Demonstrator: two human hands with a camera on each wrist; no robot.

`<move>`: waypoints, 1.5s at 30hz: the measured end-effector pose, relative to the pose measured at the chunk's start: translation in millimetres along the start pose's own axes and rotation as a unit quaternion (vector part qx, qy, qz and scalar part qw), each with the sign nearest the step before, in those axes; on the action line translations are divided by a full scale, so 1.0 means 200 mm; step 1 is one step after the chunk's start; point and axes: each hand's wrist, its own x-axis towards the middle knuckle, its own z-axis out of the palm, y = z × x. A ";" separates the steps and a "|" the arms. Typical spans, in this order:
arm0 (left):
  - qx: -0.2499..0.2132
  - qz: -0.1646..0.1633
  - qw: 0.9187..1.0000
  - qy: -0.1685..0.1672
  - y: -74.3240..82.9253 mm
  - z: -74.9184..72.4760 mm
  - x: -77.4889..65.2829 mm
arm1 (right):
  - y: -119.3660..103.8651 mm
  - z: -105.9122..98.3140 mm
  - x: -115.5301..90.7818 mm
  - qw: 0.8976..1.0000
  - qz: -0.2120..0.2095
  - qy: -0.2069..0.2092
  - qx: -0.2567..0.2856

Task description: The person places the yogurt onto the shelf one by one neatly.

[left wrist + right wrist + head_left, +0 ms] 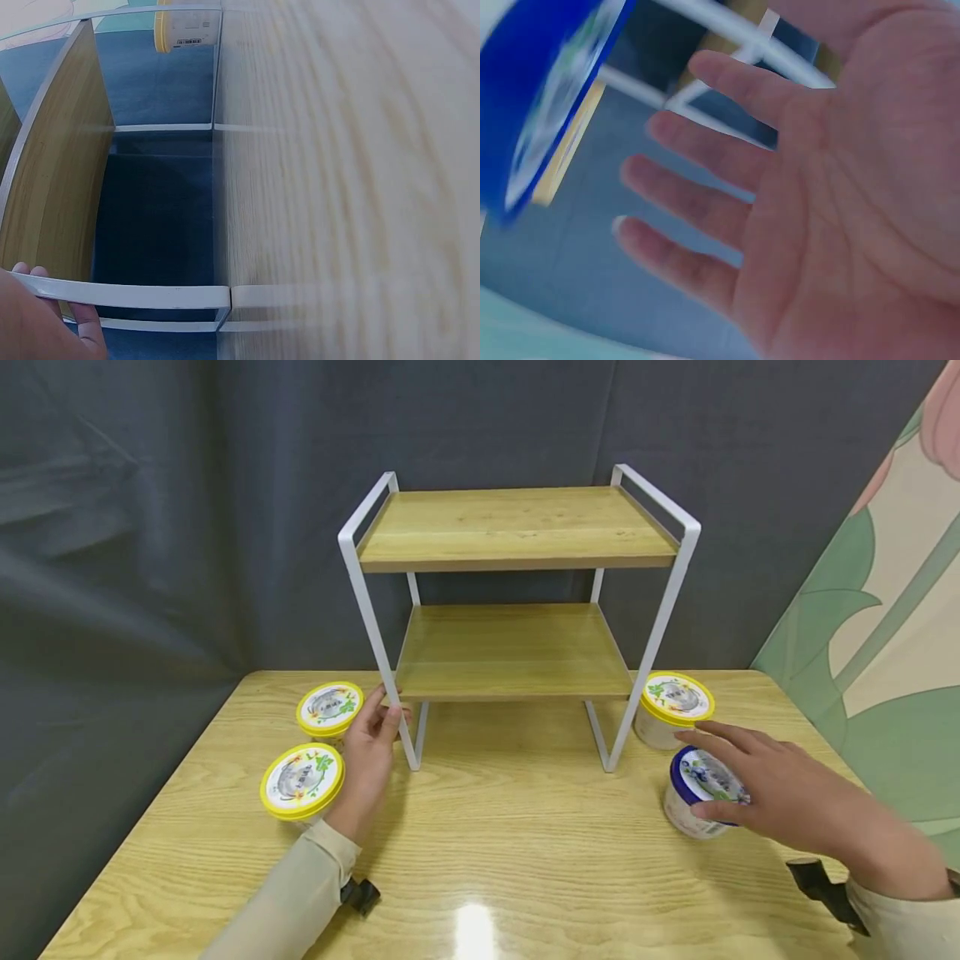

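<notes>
A two-tier shelf rack (517,672) with wooden boards and a white metal frame stands on the table. My left hand (369,752) grips its left front leg, fingers behind and thumb in front; the left wrist view also shows this hand (56,322) around the white bar. At the right, my right hand (787,785) hovers with spread fingers over a tub with a blue lid (708,777), overlapping the lid's right side. In the right wrist view the palm (840,195) faces the camera with nothing in it, the blue lid (540,90) beside the fingertips.
Two yellow-lidded tubs, one farther back (330,708) and one nearer (302,781), stand left of the rack. Another yellow-lidded tub (677,697) is by its right leg. A dark curtain (487,418) hangs behind the wooden table (510,835).
</notes>
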 end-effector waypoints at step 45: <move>0.002 0.019 1.000 -0.002 -0.02 0.00 0.02 | -0.28 0.12 0.13 0.992 0.001 0.026 0.121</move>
